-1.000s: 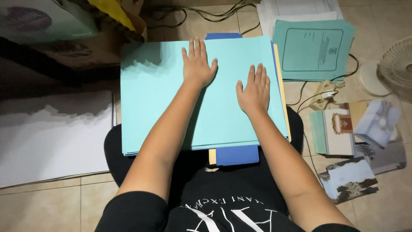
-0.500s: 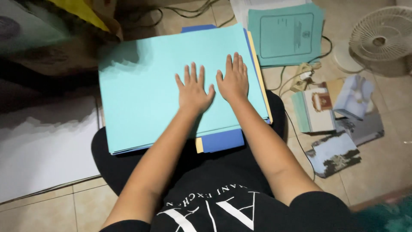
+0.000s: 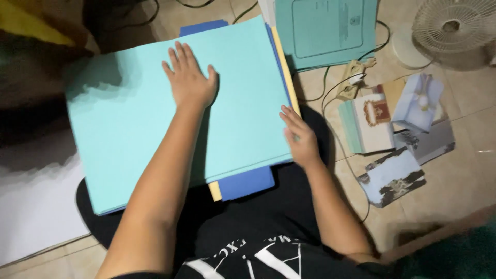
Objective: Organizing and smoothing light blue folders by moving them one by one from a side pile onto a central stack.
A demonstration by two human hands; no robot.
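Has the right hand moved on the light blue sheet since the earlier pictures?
Yes. The right hand slid from the middle of the light blue sheet out to its right edge, away from the left hand, which lies flat on the sheet.

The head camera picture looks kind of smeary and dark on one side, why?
In the head view, the upper left is deep shadow with blotchy, smeared patches creeping onto the light blue paper; the left hand casts a soft shadow beside it; the right hand looks slightly blurred; the white fan corner is brightest.
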